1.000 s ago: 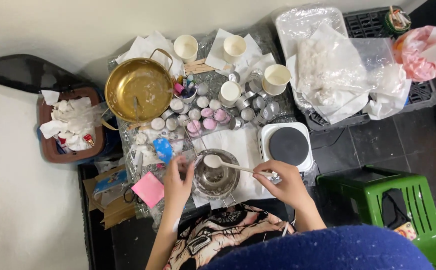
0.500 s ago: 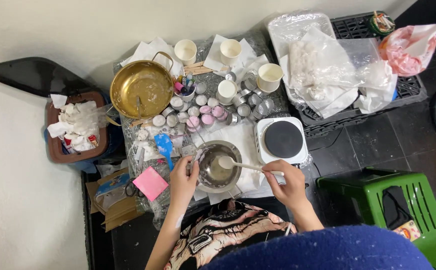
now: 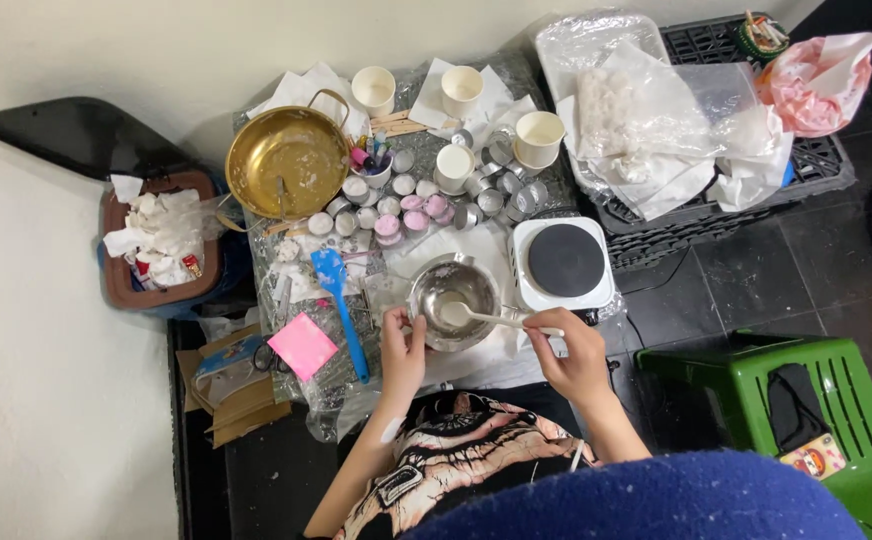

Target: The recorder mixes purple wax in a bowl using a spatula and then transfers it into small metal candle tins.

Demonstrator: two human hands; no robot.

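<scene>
My bowl (image 3: 453, 291) is plain silver, the spoon (image 3: 476, 317) in it white. The pot (image 3: 288, 163) up top is shiny gold, the spatula (image 3: 341, 305) bright blue, the sticky pad (image 3: 302, 346) hot pink. White hotplate (image 3: 562, 263) with a black disc, green stool (image 3: 791, 400), brown bin (image 3: 114, 290). My shirt's (image 3: 456, 465) black with a pinkish-cream print.

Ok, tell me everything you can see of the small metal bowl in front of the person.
The metal bowl is round, shiny and silver-coloured, with whitish smears inside. It sits upright on white paper, left of the white hot plate and right of the blue spatula. The left hand grips its near-left rim. A white spoon, held by the right hand, has its head inside the bowl.
</scene>
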